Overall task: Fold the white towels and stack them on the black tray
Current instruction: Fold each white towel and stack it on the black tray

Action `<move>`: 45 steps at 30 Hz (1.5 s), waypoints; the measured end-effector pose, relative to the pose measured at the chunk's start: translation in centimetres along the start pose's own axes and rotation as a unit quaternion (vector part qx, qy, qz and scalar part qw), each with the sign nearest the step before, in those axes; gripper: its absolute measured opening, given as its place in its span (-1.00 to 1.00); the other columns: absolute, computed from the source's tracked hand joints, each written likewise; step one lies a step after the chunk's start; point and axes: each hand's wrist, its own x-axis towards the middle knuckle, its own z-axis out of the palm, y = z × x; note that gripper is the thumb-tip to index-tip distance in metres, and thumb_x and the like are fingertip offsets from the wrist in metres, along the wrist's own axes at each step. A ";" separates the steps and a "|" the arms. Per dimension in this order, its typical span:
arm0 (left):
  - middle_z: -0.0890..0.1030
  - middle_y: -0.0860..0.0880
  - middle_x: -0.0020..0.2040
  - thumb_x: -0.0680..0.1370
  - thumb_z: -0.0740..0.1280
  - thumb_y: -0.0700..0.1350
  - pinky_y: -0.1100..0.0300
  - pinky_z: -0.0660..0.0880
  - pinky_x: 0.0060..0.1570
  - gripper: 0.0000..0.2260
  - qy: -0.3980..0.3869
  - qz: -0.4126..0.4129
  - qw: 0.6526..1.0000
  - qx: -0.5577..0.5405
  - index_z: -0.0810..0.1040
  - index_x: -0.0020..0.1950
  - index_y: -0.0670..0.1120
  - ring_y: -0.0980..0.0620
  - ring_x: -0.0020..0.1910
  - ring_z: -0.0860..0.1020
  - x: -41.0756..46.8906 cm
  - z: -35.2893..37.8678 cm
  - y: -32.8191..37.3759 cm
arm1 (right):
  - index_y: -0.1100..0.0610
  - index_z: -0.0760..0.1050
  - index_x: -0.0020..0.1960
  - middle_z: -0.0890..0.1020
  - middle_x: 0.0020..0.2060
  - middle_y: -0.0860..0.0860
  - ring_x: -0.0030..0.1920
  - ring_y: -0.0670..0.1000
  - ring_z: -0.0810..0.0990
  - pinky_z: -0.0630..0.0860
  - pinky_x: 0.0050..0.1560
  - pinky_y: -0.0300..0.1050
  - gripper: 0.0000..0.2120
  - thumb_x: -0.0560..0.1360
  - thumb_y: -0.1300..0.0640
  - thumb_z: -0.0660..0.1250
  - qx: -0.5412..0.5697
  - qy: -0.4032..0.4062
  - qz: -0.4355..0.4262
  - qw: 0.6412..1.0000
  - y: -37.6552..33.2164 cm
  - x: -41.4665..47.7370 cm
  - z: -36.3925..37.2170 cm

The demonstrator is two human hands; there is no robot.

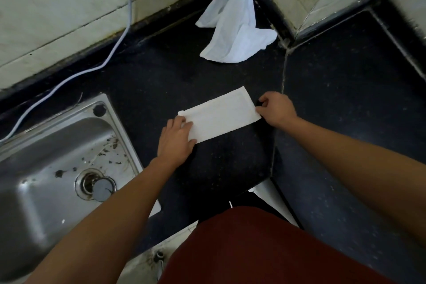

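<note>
Head view: the folded towel [220,116] lies flat on the black counter [230,163]. The left hand [176,139] presses its left end, fingers spread flat. The right hand [277,108] pinches its right edge. A crumpled towel [235,27] lies near the wall.
</note>
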 end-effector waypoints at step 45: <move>0.65 -0.15 -0.04 0.52 0.30 -0.22 0.10 0.53 -0.05 -0.81 0.127 -0.258 0.926 -0.245 0.59 0.10 -0.20 -0.10 -0.09 0.60 -5.9 -2.1 -8.0 | 0.20 0.47 0.03 0.58 -0.25 0.04 -0.09 0.08 0.63 0.50 -0.11 -0.10 -0.58 0.39 -0.09 0.47 -0.060 -0.192 -0.090 0.975 -16.9 -1.2 9.9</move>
